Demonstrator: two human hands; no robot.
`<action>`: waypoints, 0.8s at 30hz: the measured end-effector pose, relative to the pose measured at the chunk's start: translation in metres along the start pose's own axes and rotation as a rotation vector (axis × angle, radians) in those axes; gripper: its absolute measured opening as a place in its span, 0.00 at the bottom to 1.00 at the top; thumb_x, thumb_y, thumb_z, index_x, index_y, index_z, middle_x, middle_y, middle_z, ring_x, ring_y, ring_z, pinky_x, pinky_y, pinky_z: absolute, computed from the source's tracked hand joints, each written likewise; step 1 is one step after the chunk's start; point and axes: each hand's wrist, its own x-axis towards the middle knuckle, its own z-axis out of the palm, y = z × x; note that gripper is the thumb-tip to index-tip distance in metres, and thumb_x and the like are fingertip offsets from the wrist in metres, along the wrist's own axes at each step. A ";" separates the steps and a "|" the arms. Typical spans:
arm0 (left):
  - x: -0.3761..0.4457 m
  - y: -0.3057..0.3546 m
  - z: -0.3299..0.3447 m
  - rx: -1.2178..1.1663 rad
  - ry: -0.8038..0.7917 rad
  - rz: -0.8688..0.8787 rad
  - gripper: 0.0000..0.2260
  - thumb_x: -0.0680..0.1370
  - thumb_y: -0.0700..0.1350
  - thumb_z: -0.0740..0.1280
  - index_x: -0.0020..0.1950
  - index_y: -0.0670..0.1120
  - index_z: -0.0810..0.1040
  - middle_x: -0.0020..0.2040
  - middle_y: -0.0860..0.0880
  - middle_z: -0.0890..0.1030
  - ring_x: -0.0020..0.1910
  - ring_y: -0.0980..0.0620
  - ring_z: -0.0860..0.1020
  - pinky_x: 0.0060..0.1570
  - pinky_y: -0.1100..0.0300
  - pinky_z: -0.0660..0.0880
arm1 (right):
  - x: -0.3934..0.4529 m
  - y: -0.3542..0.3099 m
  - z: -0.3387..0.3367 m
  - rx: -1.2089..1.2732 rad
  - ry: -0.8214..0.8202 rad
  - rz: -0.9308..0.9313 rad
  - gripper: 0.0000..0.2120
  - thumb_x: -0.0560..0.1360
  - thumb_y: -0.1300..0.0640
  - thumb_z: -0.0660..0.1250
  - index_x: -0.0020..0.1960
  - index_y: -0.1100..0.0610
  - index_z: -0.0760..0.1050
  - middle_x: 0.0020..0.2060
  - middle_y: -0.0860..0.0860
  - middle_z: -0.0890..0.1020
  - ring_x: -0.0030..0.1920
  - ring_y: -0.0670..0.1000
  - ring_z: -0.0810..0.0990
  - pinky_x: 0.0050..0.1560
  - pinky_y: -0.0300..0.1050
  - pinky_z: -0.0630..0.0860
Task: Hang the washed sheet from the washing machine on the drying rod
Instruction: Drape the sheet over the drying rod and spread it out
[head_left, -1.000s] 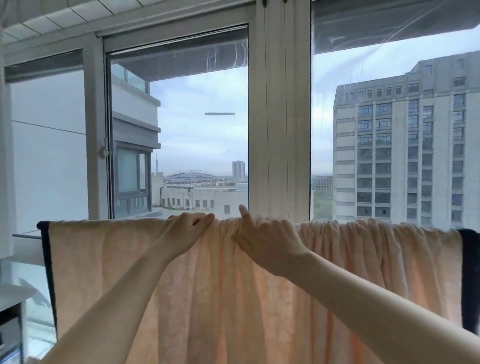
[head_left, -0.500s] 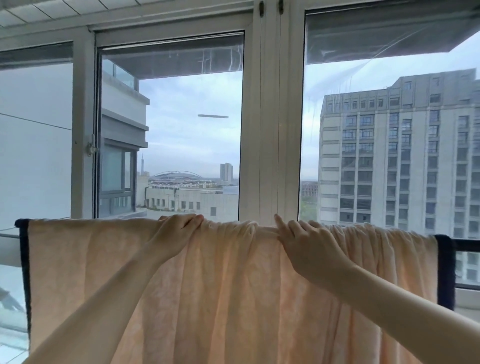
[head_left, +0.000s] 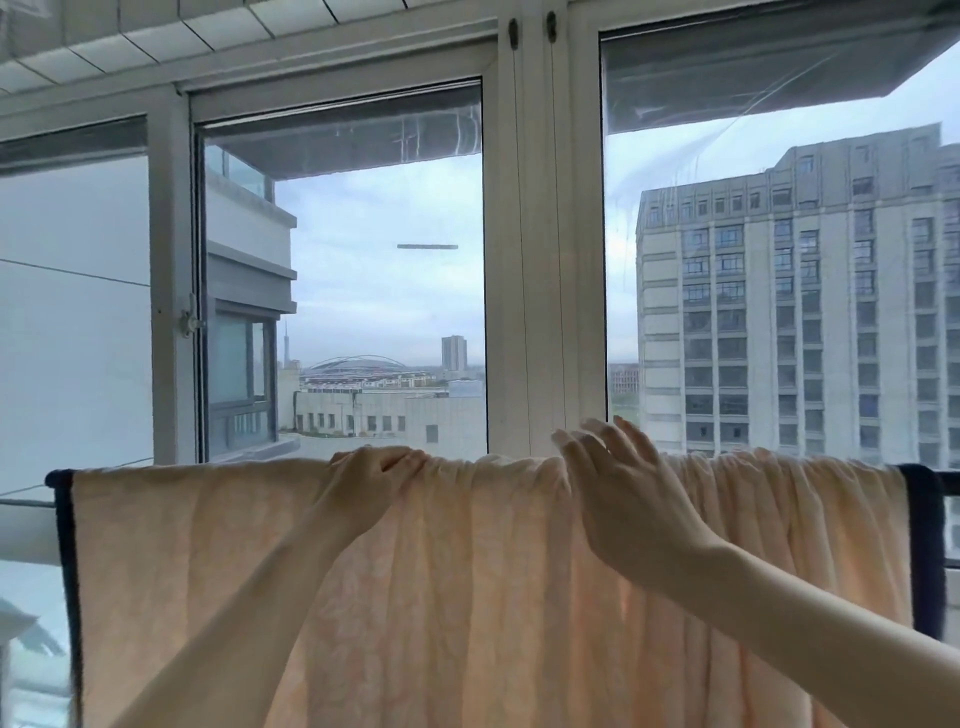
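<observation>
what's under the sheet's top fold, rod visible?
Mostly covered. The peach sheet drapes over the rod, which shows only at the ends, left and right. The left hand rests on the fold; the right hand is open.

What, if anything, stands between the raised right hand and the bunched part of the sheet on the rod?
Nothing visible: the right hand hovers open just before the sheet, whose gathered folds lie uncovered; the left hand rests further left.
</observation>
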 end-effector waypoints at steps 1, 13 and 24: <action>-0.001 -0.001 -0.001 0.016 0.002 0.002 0.12 0.80 0.54 0.60 0.51 0.57 0.83 0.47 0.62 0.83 0.52 0.58 0.79 0.61 0.53 0.71 | 0.006 -0.010 0.001 0.043 -0.012 -0.020 0.20 0.70 0.61 0.60 0.61 0.60 0.74 0.54 0.54 0.81 0.57 0.56 0.78 0.64 0.58 0.72; -0.005 -0.006 -0.007 0.207 0.057 0.021 0.18 0.82 0.54 0.55 0.46 0.50 0.82 0.43 0.53 0.83 0.53 0.49 0.78 0.57 0.54 0.68 | 0.018 -0.014 0.029 0.005 -0.068 -0.056 0.18 0.78 0.45 0.50 0.43 0.55 0.71 0.30 0.50 0.75 0.25 0.50 0.72 0.26 0.46 0.74; 0.001 -0.001 0.009 0.214 0.105 -0.007 0.19 0.82 0.54 0.54 0.52 0.47 0.82 0.52 0.45 0.83 0.57 0.45 0.76 0.58 0.54 0.66 | -0.020 0.055 0.009 0.123 -0.043 -0.031 0.21 0.80 0.43 0.49 0.55 0.57 0.71 0.45 0.53 0.76 0.31 0.51 0.78 0.31 0.48 0.78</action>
